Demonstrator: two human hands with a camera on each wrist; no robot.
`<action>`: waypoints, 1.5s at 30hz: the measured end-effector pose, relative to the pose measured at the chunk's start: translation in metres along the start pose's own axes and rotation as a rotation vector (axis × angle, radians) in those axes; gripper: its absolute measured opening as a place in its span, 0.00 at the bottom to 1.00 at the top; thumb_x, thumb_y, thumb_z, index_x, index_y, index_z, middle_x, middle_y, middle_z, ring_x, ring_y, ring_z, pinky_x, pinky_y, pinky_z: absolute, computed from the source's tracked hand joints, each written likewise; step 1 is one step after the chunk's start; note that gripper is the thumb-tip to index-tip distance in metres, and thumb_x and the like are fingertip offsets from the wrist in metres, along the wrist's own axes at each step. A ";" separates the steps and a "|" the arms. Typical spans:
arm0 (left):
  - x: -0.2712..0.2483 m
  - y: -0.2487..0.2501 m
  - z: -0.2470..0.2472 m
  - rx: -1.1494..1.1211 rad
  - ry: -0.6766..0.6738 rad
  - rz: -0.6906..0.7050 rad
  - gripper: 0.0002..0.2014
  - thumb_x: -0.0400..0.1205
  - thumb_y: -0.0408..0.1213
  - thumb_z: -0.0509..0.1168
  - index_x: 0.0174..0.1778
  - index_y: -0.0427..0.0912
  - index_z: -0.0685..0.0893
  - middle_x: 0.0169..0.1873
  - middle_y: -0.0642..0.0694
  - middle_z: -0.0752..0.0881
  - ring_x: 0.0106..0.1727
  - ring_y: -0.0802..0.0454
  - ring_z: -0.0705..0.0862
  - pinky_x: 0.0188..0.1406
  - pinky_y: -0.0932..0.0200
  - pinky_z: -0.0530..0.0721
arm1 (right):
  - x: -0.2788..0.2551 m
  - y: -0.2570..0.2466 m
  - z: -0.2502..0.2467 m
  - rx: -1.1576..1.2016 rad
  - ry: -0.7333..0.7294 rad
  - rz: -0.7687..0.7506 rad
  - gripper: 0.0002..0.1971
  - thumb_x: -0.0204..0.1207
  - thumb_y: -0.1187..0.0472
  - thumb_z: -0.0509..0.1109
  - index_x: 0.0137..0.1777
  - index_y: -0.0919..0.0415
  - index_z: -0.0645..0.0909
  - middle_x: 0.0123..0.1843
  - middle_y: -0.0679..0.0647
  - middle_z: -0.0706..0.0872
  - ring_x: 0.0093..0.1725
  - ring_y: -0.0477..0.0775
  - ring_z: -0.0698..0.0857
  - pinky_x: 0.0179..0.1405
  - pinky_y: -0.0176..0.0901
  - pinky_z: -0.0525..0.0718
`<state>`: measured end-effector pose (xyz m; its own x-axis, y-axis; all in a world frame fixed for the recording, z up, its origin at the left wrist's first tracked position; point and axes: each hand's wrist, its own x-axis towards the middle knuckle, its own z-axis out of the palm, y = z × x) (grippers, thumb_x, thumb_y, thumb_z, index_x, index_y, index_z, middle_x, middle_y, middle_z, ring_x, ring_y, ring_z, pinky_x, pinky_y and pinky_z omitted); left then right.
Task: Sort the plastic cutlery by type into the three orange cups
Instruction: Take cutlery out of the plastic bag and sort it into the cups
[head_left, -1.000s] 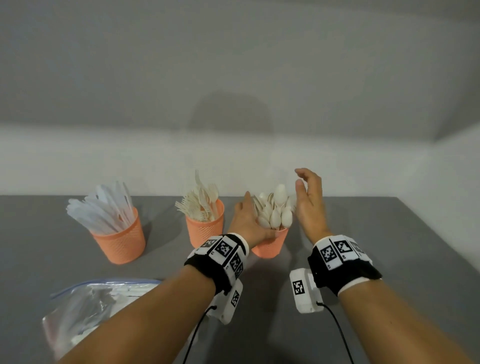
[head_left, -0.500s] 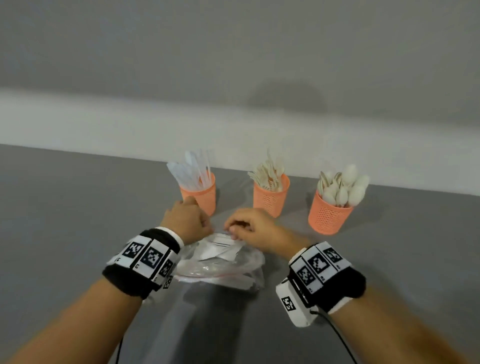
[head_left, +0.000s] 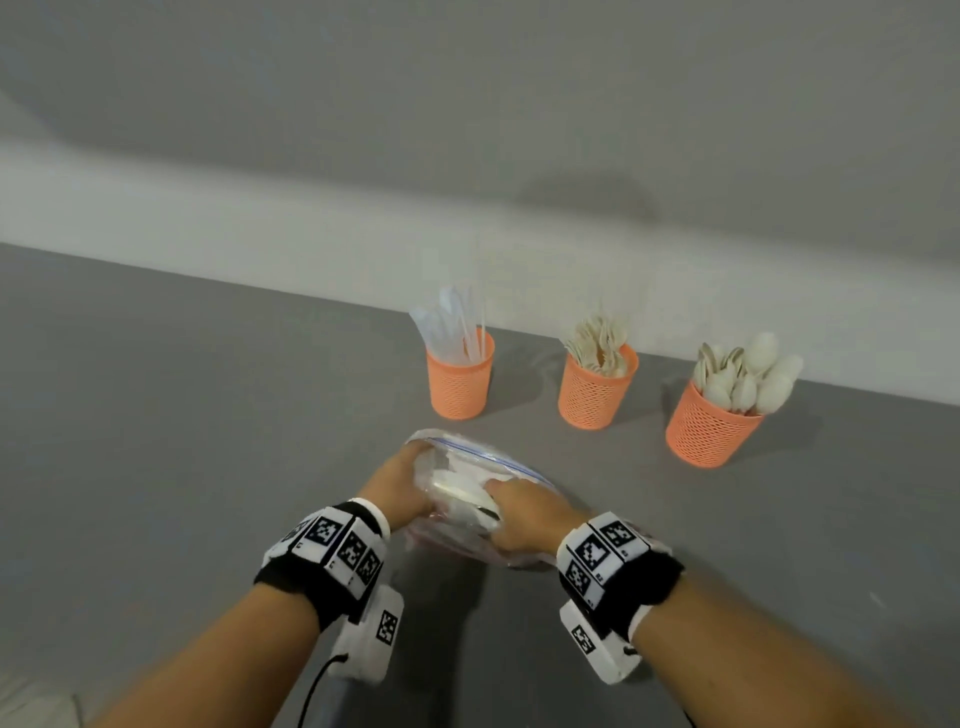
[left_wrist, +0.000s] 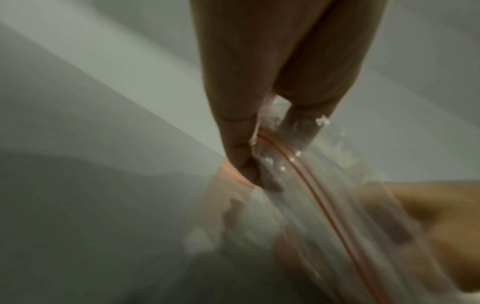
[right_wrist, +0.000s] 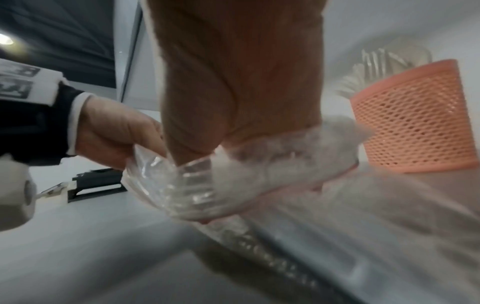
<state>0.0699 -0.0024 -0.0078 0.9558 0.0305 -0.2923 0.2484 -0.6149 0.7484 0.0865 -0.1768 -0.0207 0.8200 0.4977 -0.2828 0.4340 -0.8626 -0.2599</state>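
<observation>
1. We saw three orange cups with a fine mesh pattern: the left cup (head_left: 460, 383), the middle cup (head_left: 595, 392) and the right cup (head_left: 711, 428).
2. The knives (head_left: 449, 325) looked translucent white, the forks (head_left: 597, 340) cream, the spoons (head_left: 748, 376) white.
3. The clear bag (head_left: 470, 480), at 7 o'clock from the middle cup, carried a blue-and-red zip stripe.
4. The table (head_left: 182, 415) was plain grey.
5. The wristbands (head_left: 332, 553) were black with black-and-white square markers.

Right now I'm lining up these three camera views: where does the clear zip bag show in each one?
Head: clear zip bag low centre, between both hands, before the cups.
Left wrist: its pink zip strip runs from centre to lower right, pinched by the left hand.
Right wrist: crumpled across the middle, under the right hand.
Shared landmark: the fork cup, also in the right wrist view.
</observation>
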 end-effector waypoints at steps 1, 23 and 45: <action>-0.003 0.001 -0.002 -0.140 0.006 0.011 0.36 0.68 0.17 0.66 0.73 0.43 0.70 0.57 0.35 0.82 0.55 0.41 0.81 0.54 0.55 0.80 | -0.001 0.000 -0.001 0.040 0.006 0.012 0.27 0.72 0.55 0.68 0.71 0.59 0.70 0.68 0.57 0.79 0.68 0.61 0.78 0.66 0.50 0.76; -0.015 0.042 -0.027 -0.557 0.209 0.073 0.20 0.69 0.18 0.60 0.40 0.48 0.86 0.42 0.38 0.85 0.30 0.49 0.78 0.34 0.59 0.79 | -0.030 -0.006 -0.030 0.786 0.156 0.025 0.24 0.78 0.53 0.67 0.73 0.55 0.71 0.68 0.50 0.81 0.66 0.49 0.79 0.69 0.43 0.74; 0.001 0.006 0.000 0.435 -0.050 -0.118 0.20 0.82 0.38 0.55 0.71 0.42 0.71 0.68 0.35 0.75 0.66 0.38 0.77 0.53 0.53 0.81 | -0.041 0.008 -0.087 1.541 0.641 -0.092 0.09 0.84 0.57 0.57 0.47 0.63 0.69 0.29 0.50 0.76 0.31 0.48 0.80 0.50 0.44 0.80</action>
<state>0.0723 -0.0064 -0.0035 0.9135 0.0890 -0.3970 0.2563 -0.8836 0.3918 0.0887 -0.2116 0.0693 0.9929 0.0873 0.0809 0.0569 0.2488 -0.9669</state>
